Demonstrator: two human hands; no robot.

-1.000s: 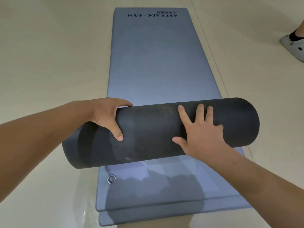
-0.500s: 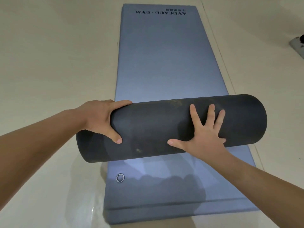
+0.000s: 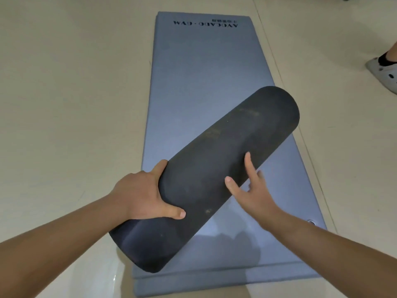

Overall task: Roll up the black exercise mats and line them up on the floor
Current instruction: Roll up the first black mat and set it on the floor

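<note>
A rolled black exercise mat (image 3: pixel 214 168) lies diagonally above the flat mats, its far end up to the right and its near end low at the left. My left hand (image 3: pixel 139 192) grips the roll at its left flank, thumb across the top and fingers round the far side. On the roll's right flank my right hand (image 3: pixel 251 190) is spread, with index finger and thumb touching the black surface. Underneath, a stack of flat blue-grey mats (image 3: pixel 204 72) stretches away from me, with printed letters at the far end.
The pale tiled floor (image 3: pixel 64 104) surrounds the mats on both sides. Another person's foot in a white shoe (image 3: pixel 384 72) stands at the right edge. A metal eyelet (image 3: pixel 310 222) shows in the flat mat's near right corner.
The roll lay crosswise on the flat mats; now it is turned diagonal, right end swung away, left end toward me. My right hand slid from the top to the roll's near side.
</note>
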